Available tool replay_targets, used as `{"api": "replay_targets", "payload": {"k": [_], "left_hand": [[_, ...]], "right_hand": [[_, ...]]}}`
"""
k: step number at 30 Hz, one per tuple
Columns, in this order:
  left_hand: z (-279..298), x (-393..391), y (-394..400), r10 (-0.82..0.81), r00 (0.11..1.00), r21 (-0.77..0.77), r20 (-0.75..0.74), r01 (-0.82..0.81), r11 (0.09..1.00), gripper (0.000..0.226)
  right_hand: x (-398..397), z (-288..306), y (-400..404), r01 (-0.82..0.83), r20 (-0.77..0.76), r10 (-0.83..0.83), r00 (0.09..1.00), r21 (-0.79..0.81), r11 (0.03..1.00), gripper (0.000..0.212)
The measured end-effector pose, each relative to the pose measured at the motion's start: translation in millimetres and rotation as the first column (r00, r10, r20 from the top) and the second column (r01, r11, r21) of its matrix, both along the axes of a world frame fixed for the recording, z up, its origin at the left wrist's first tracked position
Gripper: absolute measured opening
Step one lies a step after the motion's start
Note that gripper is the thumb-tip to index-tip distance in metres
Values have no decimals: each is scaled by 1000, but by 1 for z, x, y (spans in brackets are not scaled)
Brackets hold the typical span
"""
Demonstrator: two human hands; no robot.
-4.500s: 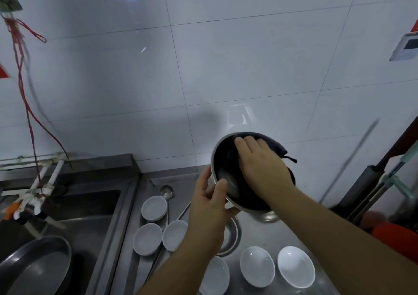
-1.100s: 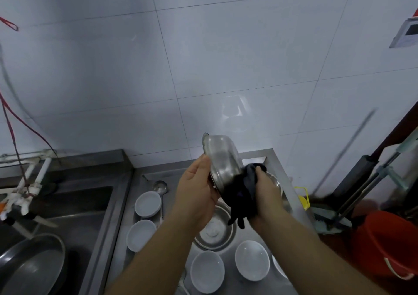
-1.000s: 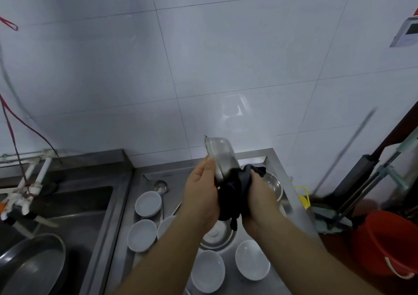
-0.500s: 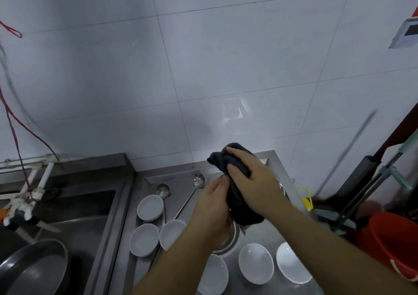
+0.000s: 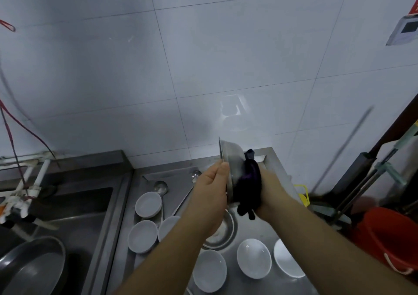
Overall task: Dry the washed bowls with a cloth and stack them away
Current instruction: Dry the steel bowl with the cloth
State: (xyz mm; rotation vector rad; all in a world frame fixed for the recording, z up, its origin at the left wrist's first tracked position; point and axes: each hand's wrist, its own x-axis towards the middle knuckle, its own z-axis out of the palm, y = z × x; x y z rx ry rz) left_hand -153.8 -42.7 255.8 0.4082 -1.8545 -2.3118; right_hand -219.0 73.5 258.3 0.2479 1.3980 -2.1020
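I hold a steel bowl [image 5: 231, 156] on its edge above the steel counter [image 5: 181, 172], its rim turned to the left. My left hand [image 5: 211, 192] grips the rim from the left. My right hand [image 5: 270, 190] holds a dark cloth [image 5: 248, 187] bunched against the bowl's outer side. Below my hands another steel bowl [image 5: 222, 232] sits upright on the counter. Several small white bowls lie around it, among them one at the back left [image 5: 148, 204], one at the front [image 5: 209, 270] and one to the right [image 5: 253, 257].
Two ladles [image 5: 160, 187] lie at the counter's back. A sink [image 5: 67, 215] with a dark pan [image 5: 29, 270] is on the left, with white pipes [image 5: 29, 181] above it. A red bucket [image 5: 389, 238] and mop handles [image 5: 366, 181] stand to the right.
The cloth was draped over the bowl's top with my right hand on it; now the bowl stands on edge and the cloth is pressed to its right side.
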Motion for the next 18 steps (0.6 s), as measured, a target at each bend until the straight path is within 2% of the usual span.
{"api": "replay_targets", "payload": {"k": [2,4,7,9,13,15,18], "left_hand": [[-3,0,-3,-19,1000,-143,-19,16,990,34],[-4,1,-6,-63,998,-253,-14,57,966,35],[-9,4,-10,-153,987,-462,42,155,873,34],[-14,9,-12,-209,974,-580,86,220,784,31],[-15,16,-21,-324,937,-725,132,314,613,27],[-14,19,-25,-389,902,-797,188,372,476,23],[-15,24,-30,-445,856,-858,261,417,299,22]], "right_hand": [[8,-9,-4,3,47,-2,999,-39,999,52],[12,-14,-8,38,38,-37,999,-26,999,45],[13,-13,-7,114,17,-113,993,-66,991,38],[10,-15,-6,164,23,-163,986,-91,982,31],[5,-25,-2,171,49,-167,985,-105,980,53],[4,-28,1,142,-1,-142,990,-59,988,62],[6,-34,6,130,-44,-129,991,17,991,59]]}}
